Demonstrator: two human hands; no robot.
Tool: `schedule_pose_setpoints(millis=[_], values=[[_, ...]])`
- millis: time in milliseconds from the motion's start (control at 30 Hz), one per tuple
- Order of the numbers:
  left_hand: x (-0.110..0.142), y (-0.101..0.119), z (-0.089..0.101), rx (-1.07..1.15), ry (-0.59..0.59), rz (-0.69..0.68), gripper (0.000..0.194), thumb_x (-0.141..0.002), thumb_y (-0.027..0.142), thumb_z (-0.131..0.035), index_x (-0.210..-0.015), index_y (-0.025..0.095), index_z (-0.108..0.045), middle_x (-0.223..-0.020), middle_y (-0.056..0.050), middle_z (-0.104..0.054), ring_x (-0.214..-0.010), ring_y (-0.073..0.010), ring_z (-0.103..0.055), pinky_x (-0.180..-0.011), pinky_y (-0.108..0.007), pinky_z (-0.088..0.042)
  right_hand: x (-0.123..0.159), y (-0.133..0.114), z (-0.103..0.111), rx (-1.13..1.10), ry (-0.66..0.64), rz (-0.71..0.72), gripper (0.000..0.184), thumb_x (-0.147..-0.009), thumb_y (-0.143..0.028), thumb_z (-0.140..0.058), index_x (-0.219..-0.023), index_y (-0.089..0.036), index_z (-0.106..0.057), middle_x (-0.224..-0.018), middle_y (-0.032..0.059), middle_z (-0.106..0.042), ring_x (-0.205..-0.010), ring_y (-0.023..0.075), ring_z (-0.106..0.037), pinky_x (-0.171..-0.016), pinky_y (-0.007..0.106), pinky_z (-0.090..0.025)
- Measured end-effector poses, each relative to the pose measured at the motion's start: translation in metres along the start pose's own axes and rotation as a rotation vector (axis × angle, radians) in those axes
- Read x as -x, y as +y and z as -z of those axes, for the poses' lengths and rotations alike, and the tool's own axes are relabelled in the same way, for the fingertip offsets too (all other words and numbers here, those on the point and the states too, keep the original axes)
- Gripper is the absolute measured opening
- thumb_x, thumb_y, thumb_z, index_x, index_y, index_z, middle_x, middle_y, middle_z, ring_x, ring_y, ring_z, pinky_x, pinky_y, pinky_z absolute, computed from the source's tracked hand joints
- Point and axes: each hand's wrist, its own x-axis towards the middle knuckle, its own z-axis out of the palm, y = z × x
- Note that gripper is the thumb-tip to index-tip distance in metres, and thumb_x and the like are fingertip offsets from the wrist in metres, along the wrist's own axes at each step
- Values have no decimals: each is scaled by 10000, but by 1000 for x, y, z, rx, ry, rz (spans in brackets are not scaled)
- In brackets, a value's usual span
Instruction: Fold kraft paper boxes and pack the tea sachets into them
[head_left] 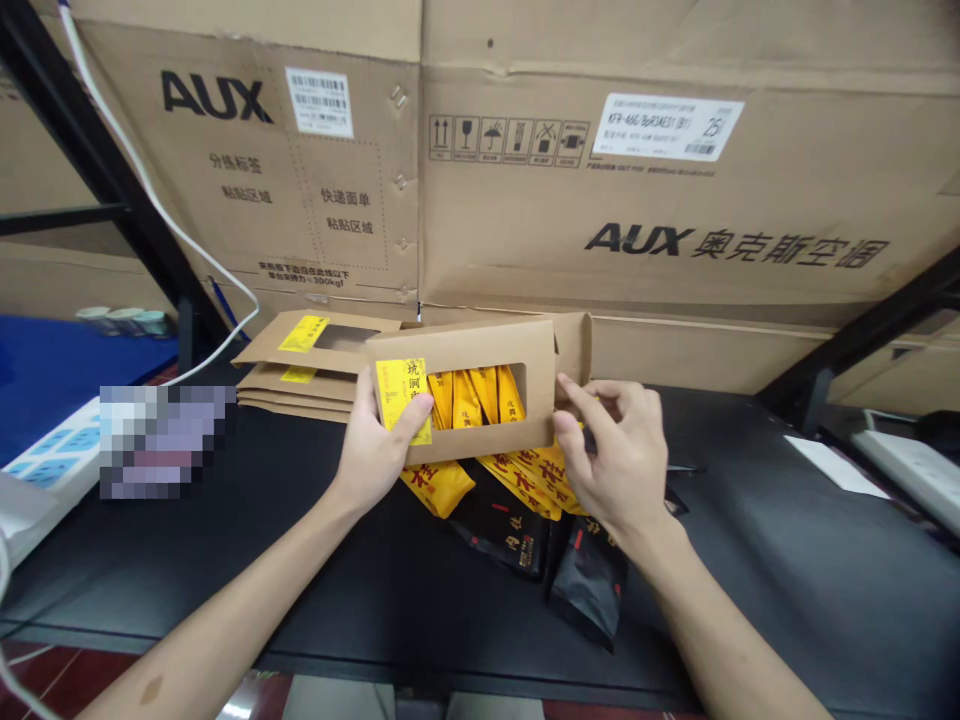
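Observation:
My left hand [375, 440] is closed round the left end of a brown kraft paper box [472, 343], its thumb on the yellow label [391, 395]. Through the box's window several upright yellow sachets [466, 402] show. At the right end, where a brown flap [576, 345] stands out, my right hand [626, 455] has its thumb and index finger apart against or close to the edge; the other fingers are curled. Beneath the box lie loose yellow packets [442, 488] and black packets [589, 580] on the black tabletop [315, 570].
Behind the box on the left is a stack of flat kraft boxes [300, 385]. A white power strip [67, 455] lies at the left edge, with a white cable [157, 205] above. Large AUX cartons [510, 220] wall off the back. A white paper slip [836, 465] lies right.

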Motion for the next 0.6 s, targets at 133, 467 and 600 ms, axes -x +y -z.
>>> schedule_pose_setpoints(millis=[133,467,600], values=[[0,3,-1,5,63,-4,659,-764,483,-827,-1254,244,-457,-1307,-136,-670,-1243,-330,-658,-1029,-446,-545,-5,-14,0,-123,50,57,396,-935,-291,-666,-1322,-250,-595,-1134,127,-670,-1005,274,-632,-835,471,-539],[1,4,0,-71,48,-71,628,-758,492,-809,-1235,240,-489,-1275,-109,-568,-1253,-307,-600,-1093,-443,-490,2,-28,-10,-494,8,-345,230,-920,-380,-682,-1040,-223,-563,-934,53,-696,-758,180,-680,-624,314,-563],[2,3,0,-116,-30,-76,589,-759,473,-793,-1241,221,-567,-1295,-111,-507,-1235,-287,-572,-1072,-435,-505,7,-20,-13,-504,-8,-420,217,-932,-407,-659,-915,-228,-538,-761,-12,-641,-611,138,-593,-568,278,-482]])
